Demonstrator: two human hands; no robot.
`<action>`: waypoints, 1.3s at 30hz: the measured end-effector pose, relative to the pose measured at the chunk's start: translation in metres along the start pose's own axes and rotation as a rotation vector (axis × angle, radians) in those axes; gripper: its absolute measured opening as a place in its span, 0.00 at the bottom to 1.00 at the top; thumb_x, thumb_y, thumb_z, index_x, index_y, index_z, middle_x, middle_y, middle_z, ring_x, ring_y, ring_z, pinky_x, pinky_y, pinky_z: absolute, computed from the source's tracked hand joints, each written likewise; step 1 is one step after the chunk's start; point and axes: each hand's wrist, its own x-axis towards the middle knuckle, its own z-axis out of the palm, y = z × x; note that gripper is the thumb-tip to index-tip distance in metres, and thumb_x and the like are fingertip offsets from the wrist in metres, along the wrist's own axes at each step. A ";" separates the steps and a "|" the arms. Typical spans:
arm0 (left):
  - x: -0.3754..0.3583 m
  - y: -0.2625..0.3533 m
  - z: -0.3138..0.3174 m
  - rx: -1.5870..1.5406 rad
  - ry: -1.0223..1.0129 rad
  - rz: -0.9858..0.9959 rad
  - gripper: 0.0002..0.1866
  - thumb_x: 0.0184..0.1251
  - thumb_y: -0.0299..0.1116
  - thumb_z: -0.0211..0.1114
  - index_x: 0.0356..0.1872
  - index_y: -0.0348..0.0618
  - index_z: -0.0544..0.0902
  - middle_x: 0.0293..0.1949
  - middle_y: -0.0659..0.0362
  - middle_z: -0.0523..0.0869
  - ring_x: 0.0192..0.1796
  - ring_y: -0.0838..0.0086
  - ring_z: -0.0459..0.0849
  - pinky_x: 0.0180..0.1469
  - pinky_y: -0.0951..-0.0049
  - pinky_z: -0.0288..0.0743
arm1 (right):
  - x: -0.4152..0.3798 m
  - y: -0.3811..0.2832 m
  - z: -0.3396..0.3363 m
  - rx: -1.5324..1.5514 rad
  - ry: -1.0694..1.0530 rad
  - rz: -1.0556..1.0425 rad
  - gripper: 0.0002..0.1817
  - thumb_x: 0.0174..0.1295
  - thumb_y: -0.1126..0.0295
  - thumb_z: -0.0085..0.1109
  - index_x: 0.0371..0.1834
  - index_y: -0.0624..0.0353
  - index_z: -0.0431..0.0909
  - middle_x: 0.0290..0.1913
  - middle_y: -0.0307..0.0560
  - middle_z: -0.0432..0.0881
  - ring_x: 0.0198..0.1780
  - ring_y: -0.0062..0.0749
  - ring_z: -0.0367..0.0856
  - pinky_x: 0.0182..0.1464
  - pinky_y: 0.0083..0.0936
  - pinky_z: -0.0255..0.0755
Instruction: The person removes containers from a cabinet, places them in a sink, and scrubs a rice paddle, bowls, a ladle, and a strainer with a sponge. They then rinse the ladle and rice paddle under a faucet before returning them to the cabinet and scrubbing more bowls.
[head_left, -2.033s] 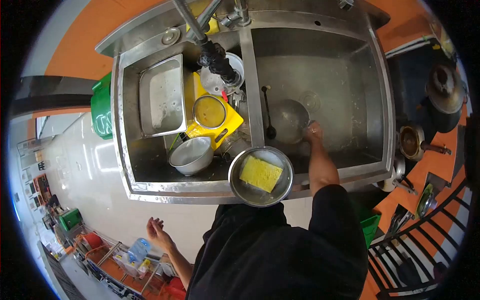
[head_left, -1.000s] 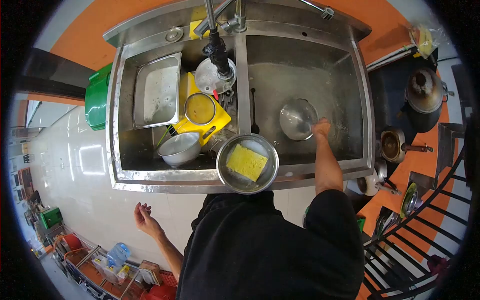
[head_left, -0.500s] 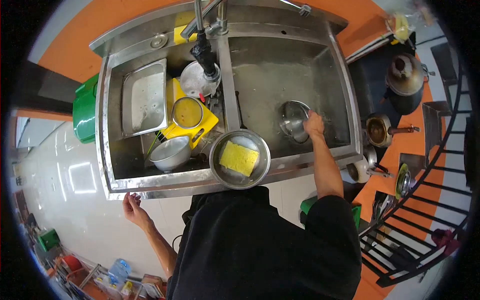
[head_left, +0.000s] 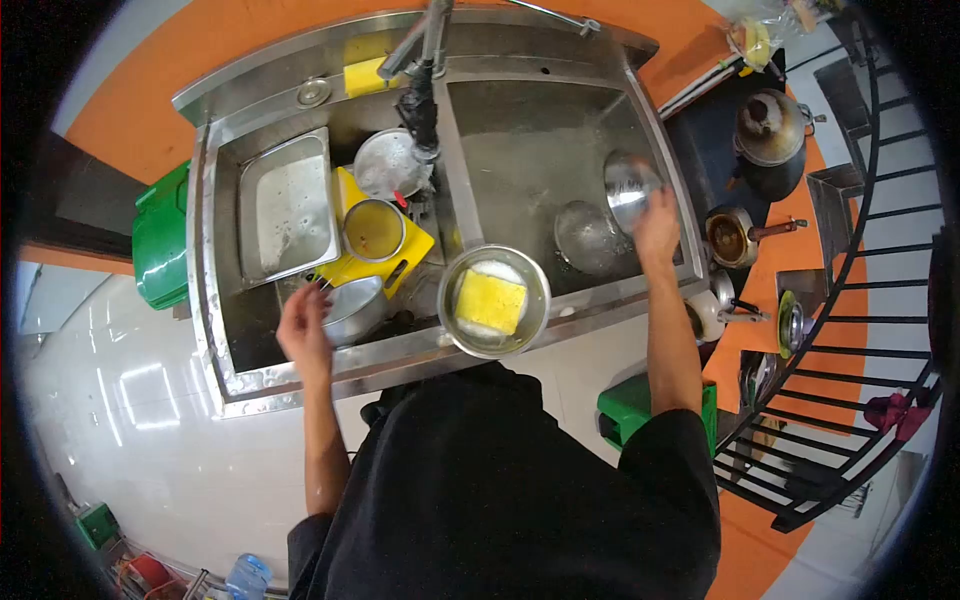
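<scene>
My right hand [head_left: 656, 232] is closed on the rim of a shiny metal bowl [head_left: 626, 188], held tilted above the water in the right basin. Just left of it, a second metal bowl [head_left: 586, 240] lies in the cloudy water. My left hand [head_left: 303, 335] has its fingers apart at the left basin's front edge, close beside a pale metal bowl [head_left: 356, 306]; nothing shows in its grasp. Between both hands, a steel bowl [head_left: 450, 325] stands on the sink's front rim, holding suds and a yellow sponge [head_left: 492, 302].
In the left basin are a rectangular steel pan [head_left: 285, 250], a yellow board [head_left: 412, 262], a round strainer [head_left: 374, 230] and a white-coated bowl [head_left: 388, 162]. A faucet [head_left: 420, 105] hangs over the divider. Pots [head_left: 768, 130] stand on the right, near a black railing [head_left: 850, 340].
My right hand has moved right and lifted a bowl from the water, uncovering another bowl there. My left hand has risen from below the sink edge to beside the pale bowl.
</scene>
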 end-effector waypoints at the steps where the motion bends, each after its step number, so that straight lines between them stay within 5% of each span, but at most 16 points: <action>1: 0.006 0.005 0.011 -0.047 -0.082 -0.009 0.12 0.72 0.31 0.61 0.51 0.36 0.82 0.40 0.59 0.87 0.40 0.79 0.83 0.42 0.79 0.76 | 0.001 -0.003 -0.001 0.014 0.167 -0.032 0.19 0.51 0.79 0.59 0.49 0.61 0.73 0.59 0.61 0.76 0.53 0.52 0.82 0.45 0.45 0.82; 3: 0.012 0.020 0.034 -0.053 -0.219 -0.051 0.13 0.70 0.29 0.63 0.53 0.37 0.81 0.45 0.58 0.86 0.46 0.77 0.83 0.46 0.76 0.76 | 0.002 -0.047 -0.039 0.719 -0.125 0.435 0.10 0.54 0.80 0.57 0.39 0.62 0.73 0.45 0.59 0.81 0.37 0.44 0.86 0.31 0.38 0.84; 8: 0.009 0.062 0.066 -0.383 -0.415 -0.518 0.30 0.68 0.39 0.66 0.67 0.41 0.68 0.56 0.54 0.80 0.55 0.68 0.81 0.52 0.65 0.77 | -0.048 -0.166 -0.044 1.428 -0.365 0.558 0.12 0.57 0.80 0.56 0.26 0.54 0.63 0.28 0.41 0.74 0.26 0.26 0.79 0.24 0.27 0.84; 10: 0.010 0.064 0.065 -0.645 -0.364 -0.763 0.32 0.69 0.35 0.64 0.70 0.41 0.62 0.60 0.50 0.76 0.57 0.59 0.80 0.55 0.55 0.77 | -0.075 -0.234 -0.082 1.429 -0.530 0.557 0.09 0.57 0.80 0.57 0.30 0.56 0.66 0.30 0.39 0.71 0.28 0.24 0.77 0.26 0.26 0.83; 13: 0.013 0.016 0.039 -0.693 -0.324 -0.624 0.31 0.67 0.28 0.61 0.70 0.40 0.59 0.62 0.48 0.72 0.59 0.56 0.78 0.55 0.52 0.79 | -0.117 -0.262 -0.066 1.446 -0.690 0.383 0.09 0.60 0.75 0.61 0.35 0.59 0.69 0.38 0.44 0.76 0.35 0.26 0.80 0.33 0.25 0.83; 15: 0.018 -0.010 0.003 -0.665 -0.279 -0.572 0.32 0.64 0.22 0.57 0.70 0.42 0.59 0.63 0.48 0.71 0.59 0.55 0.78 0.53 0.53 0.81 | -0.126 -0.252 -0.063 1.331 -0.562 -0.130 0.12 0.60 0.74 0.62 0.46 0.58 0.74 0.52 0.57 0.79 0.47 0.42 0.83 0.40 0.35 0.82; 16: 0.016 -0.016 -0.010 -0.645 -0.218 -0.516 0.33 0.61 0.17 0.54 0.69 0.44 0.58 0.63 0.48 0.70 0.59 0.54 0.78 0.52 0.53 0.82 | -0.123 -0.235 -0.075 1.031 -0.548 -0.193 0.14 0.60 0.72 0.62 0.48 0.58 0.75 0.61 0.61 0.74 0.49 0.51 0.82 0.52 0.41 0.78; 17: 0.013 -0.012 -0.018 -0.644 -0.214 -0.520 0.33 0.61 0.17 0.54 0.69 0.44 0.58 0.63 0.48 0.70 0.59 0.54 0.78 0.52 0.53 0.82 | -0.130 -0.218 -0.074 1.030 -0.553 -0.192 0.14 0.60 0.72 0.62 0.48 0.58 0.75 0.61 0.61 0.74 0.49 0.51 0.82 0.52 0.41 0.78; 19: 0.012 0.007 -0.033 -0.547 -0.032 -0.442 0.36 0.54 0.14 0.49 0.68 0.46 0.61 0.57 0.49 0.75 0.53 0.58 0.81 0.46 0.59 0.83 | -0.150 -0.194 -0.060 0.421 -0.444 -0.536 0.18 0.57 0.72 0.63 0.52 0.53 0.74 0.59 0.57 0.76 0.53 0.55 0.80 0.53 0.43 0.76; 22: 0.017 -0.007 -0.048 -0.460 0.035 -0.452 0.39 0.51 0.13 0.47 0.69 0.50 0.60 0.59 0.51 0.72 0.56 0.59 0.79 0.47 0.60 0.83 | -0.176 -0.192 -0.030 0.289 -0.511 -0.586 0.23 0.54 0.74 0.61 0.55 0.53 0.72 0.58 0.60 0.75 0.52 0.57 0.80 0.55 0.44 0.74; 25: 0.020 -0.016 -0.060 -0.417 0.009 -0.496 0.38 0.53 0.13 0.46 0.70 0.50 0.59 0.61 0.52 0.71 0.61 0.58 0.75 0.54 0.59 0.79 | -0.169 -0.184 -0.008 0.392 -0.753 -0.396 0.26 0.52 0.74 0.61 0.56 0.52 0.71 0.57 0.64 0.74 0.52 0.60 0.79 0.54 0.48 0.73; 28: 0.021 -0.061 -0.066 -0.486 -0.037 -0.417 0.33 0.54 0.12 0.49 0.66 0.40 0.65 0.58 0.53 0.76 0.60 0.62 0.76 0.58 0.64 0.76 | -0.149 -0.189 -0.026 0.430 -0.647 -0.328 0.20 0.55 0.74 0.61 0.53 0.58 0.72 0.46 0.66 0.80 0.44 0.62 0.81 0.46 0.49 0.75; 31: 0.014 -0.060 -0.057 -0.429 -0.088 -0.310 0.29 0.60 0.17 0.51 0.65 0.43 0.66 0.57 0.50 0.77 0.54 0.59 0.82 0.51 0.58 0.83 | -0.132 -0.217 -0.061 0.479 -0.432 -0.325 0.16 0.59 0.72 0.60 0.50 0.63 0.72 0.36 0.62 0.84 0.37 0.61 0.83 0.40 0.47 0.77; 33: 0.015 -0.033 -0.054 -0.476 -0.110 -0.415 0.31 0.57 0.14 0.51 0.65 0.43 0.66 0.56 0.50 0.77 0.54 0.59 0.82 0.51 0.57 0.83 | -0.123 -0.262 -0.088 0.957 -0.480 -0.227 0.19 0.58 0.73 0.61 0.52 0.64 0.73 0.40 0.63 0.83 0.39 0.59 0.83 0.43 0.44 0.78; 38: 0.017 -0.009 -0.056 -0.651 -0.210 -0.638 0.42 0.49 0.13 0.51 0.71 0.51 0.56 0.58 0.50 0.74 0.54 0.57 0.80 0.44 0.53 0.86 | -0.114 -0.362 -0.082 1.042 -0.617 -0.672 0.21 0.57 0.74 0.61 0.56 0.60 0.74 0.56 0.63 0.77 0.58 0.54 0.77 0.58 0.42 0.72; 39: 0.017 -0.006 -0.055 -0.689 -0.224 -0.630 0.42 0.50 0.13 0.50 0.71 0.51 0.54 0.58 0.50 0.74 0.54 0.57 0.81 0.44 0.53 0.86 | -0.117 -0.374 -0.058 0.876 -0.418 -0.896 0.21 0.57 0.73 0.61 0.55 0.59 0.75 0.54 0.61 0.79 0.59 0.53 0.77 0.57 0.42 0.73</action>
